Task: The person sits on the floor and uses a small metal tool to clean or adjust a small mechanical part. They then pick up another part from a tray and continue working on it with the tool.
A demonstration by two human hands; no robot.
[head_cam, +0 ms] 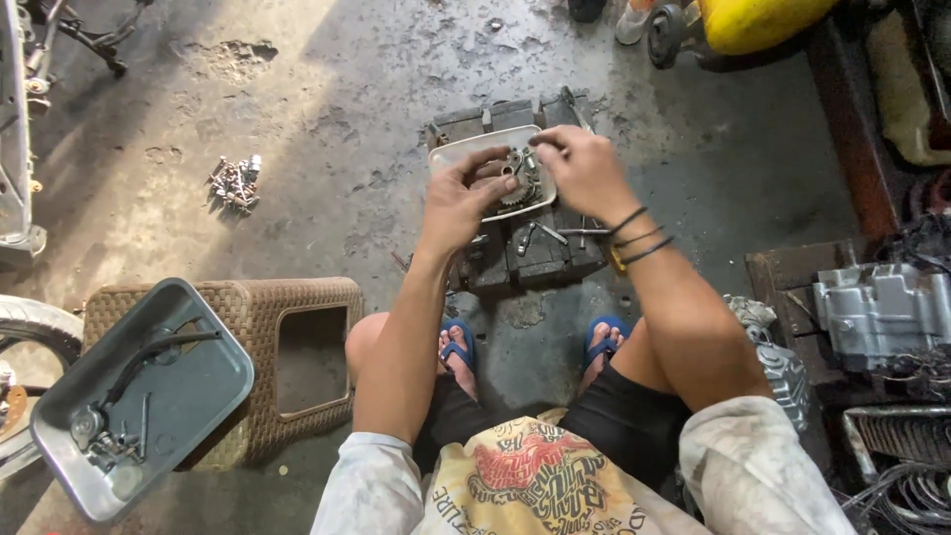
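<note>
Both hands meet over the shallow white plastic tray (458, 151): left hand (458, 203) at seven o'clock, right hand (584, 170) at three, both grips pinching the small grey toothed metal gear (517, 186).

Head camera looks steeply down, close over a concrete floor (327, 119).

Everything here is being carried by a stained, oily concrete floor (357, 109). A dark metal engine block (525, 248) is sitting in the middle of it, and a white tray (456, 151) of gears is being propped on top of that. A small pile of bolts (235, 181) is lying loose off to the left, well apart. A woven brown stool (297, 302) is standing nearer, with a grey metal tray (188, 396) being rested across its corner. A grey engine casing (877, 312) is being kept on the right side.
</note>
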